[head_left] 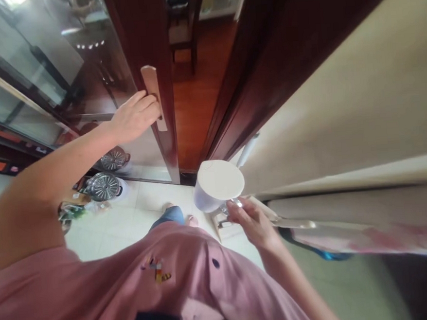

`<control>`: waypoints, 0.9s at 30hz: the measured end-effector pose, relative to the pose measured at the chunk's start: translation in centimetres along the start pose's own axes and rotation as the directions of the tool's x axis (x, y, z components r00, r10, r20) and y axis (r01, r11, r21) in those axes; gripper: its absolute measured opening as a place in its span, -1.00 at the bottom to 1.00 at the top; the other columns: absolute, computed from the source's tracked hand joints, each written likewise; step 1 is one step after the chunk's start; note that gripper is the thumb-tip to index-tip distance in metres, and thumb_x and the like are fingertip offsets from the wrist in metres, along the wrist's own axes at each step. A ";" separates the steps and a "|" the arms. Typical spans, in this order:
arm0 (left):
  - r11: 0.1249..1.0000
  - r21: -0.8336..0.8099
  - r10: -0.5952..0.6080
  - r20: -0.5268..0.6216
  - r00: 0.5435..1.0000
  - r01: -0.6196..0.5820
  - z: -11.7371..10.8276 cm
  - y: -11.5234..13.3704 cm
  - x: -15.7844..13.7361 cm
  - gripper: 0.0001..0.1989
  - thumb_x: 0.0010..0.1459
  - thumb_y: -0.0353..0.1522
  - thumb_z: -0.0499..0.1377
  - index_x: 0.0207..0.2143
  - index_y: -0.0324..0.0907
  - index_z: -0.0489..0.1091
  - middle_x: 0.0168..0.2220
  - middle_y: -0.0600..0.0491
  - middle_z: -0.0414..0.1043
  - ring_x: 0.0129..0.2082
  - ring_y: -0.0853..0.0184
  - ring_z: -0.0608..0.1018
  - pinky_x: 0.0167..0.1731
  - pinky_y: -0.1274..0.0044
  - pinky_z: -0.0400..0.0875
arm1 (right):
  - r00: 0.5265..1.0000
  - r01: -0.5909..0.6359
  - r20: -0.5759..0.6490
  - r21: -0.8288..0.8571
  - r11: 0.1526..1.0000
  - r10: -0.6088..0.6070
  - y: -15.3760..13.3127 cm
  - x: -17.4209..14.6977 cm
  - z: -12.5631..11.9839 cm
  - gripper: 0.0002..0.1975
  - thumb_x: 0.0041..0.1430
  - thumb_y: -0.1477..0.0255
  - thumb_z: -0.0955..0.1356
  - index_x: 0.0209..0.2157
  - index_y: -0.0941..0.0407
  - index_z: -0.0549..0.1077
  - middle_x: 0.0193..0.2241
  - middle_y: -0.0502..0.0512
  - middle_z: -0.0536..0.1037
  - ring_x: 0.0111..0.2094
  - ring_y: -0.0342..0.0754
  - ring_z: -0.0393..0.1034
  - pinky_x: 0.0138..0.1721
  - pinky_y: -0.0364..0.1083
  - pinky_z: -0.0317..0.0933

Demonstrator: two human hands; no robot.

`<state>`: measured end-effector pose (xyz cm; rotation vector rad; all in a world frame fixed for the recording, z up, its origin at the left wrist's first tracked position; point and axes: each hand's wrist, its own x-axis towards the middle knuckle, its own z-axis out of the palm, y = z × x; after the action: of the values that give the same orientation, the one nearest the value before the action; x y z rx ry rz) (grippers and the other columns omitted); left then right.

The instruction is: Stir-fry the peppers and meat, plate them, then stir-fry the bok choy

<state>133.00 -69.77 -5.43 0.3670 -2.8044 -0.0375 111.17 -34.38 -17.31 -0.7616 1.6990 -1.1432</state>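
My left hand (137,116) reaches up to the door on the left, its fingers hooked on the metal door handle (152,93). That handle sits on the dark wooden frame of a glass-panelled door (123,25), which stands partly open. Low in front of my body, my right hand (252,220) grips a pale mug (218,181) by its shiny handle. The mug is roughly upright, and its top looks flat and off-white; whether this is a lid or its contents I cannot tell.
Through the gap lies a reddish wooden floor (191,103) with a dark chair (183,38). A metal pot (105,186) and some leafy greens (73,211) stand on the pale tiles at left. A dark door jamb (251,79) and light wall (359,106) are on the right.
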 end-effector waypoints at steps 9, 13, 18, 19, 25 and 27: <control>0.700 -0.453 -0.707 -0.552 0.443 0.552 7.1 1.9 -10.0 -0.62 -0.03 -0.43 0.15 -0.09 -0.21 0.34 -0.03 -0.16 0.33 0.01 0.17 0.46 -0.03 0.35 0.45 | 0.995 0.030 0.097 -0.049 0.998 -0.025 -2.3 9.4 4.9 -0.43 -0.07 -0.10 0.36 -0.46 0.18 0.31 -0.59 -0.03 0.24 -0.54 -0.22 0.12 -0.49 -0.19 0.08; 0.565 -0.628 -0.805 -0.563 0.189 0.535 7.9 2.0 -11.8 -0.77 -0.03 -0.42 0.13 -0.25 -0.22 0.37 -0.17 -0.08 0.42 -0.14 0.26 0.52 -0.04 0.37 0.45 | 0.991 0.070 0.115 0.007 0.998 -0.070 -2.9 14.6 7.9 -0.42 -0.08 -0.11 0.35 -0.45 0.17 0.31 -0.60 -0.03 0.26 -0.56 -0.23 0.10 -0.54 -0.20 0.03; 0.440 -0.666 -0.853 -0.520 0.048 0.603 7.1 2.4 -16.3 -0.83 -0.04 -0.41 0.14 -0.32 -0.21 0.38 -0.29 0.00 0.43 -0.23 0.28 0.53 -0.08 0.39 0.46 | 0.987 0.115 0.104 0.100 0.988 -0.126 -4.4 20.9 12.1 -0.47 -0.09 -0.06 0.36 -0.45 0.16 0.29 -0.63 -0.07 0.19 -0.59 -0.25 0.04 -0.58 -0.22 -0.02; 0.405 -0.688 -0.869 -0.495 0.018 0.603 7.1 2.4 -17.1 -0.80 -0.07 -0.41 0.14 -0.31 -0.20 0.37 -0.30 0.01 0.43 -0.24 0.28 0.54 -0.08 0.39 0.46 | 0.985 0.123 0.103 0.115 0.986 -0.135 -5.0 21.9 12.8 -0.48 -0.10 -0.05 0.36 -0.45 0.16 0.30 -0.63 -0.08 0.18 -0.59 -0.26 0.04 -0.58 -0.22 -0.02; 0.266 -0.741 -0.875 -0.454 -0.169 0.617 6.6 2.9 -19.9 -0.74 -0.18 -0.36 0.12 -0.34 -0.09 0.41 -0.40 0.09 0.49 -0.32 0.18 0.58 -0.12 0.24 0.49 | 0.976 0.169 0.114 0.149 0.974 -0.186 -8.4 26.6 15.3 -0.50 -0.12 -0.02 0.36 -0.47 0.16 0.27 -0.60 -0.07 0.19 -0.57 -0.26 0.04 -0.56 -0.22 -0.01; 0.227 -0.704 -0.885 -0.438 -0.160 0.673 6.9 4.0 -21.2 -0.64 -0.14 -0.31 0.09 -0.24 0.13 0.48 -0.40 0.18 0.53 -0.31 0.09 0.60 -0.15 0.16 0.48 | 0.971 0.184 0.124 0.142 0.973 -0.202 -9.0 27.8 15.9 -0.50 -0.13 -0.03 0.36 -0.49 0.15 0.26 -0.61 -0.07 0.20 -0.57 -0.26 0.05 -0.56 -0.22 -0.02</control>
<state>149.33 -60.59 -18.16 1.5791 -1.1204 -0.3766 115.17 -67.24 -20.91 -0.9183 1.4450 -1.2899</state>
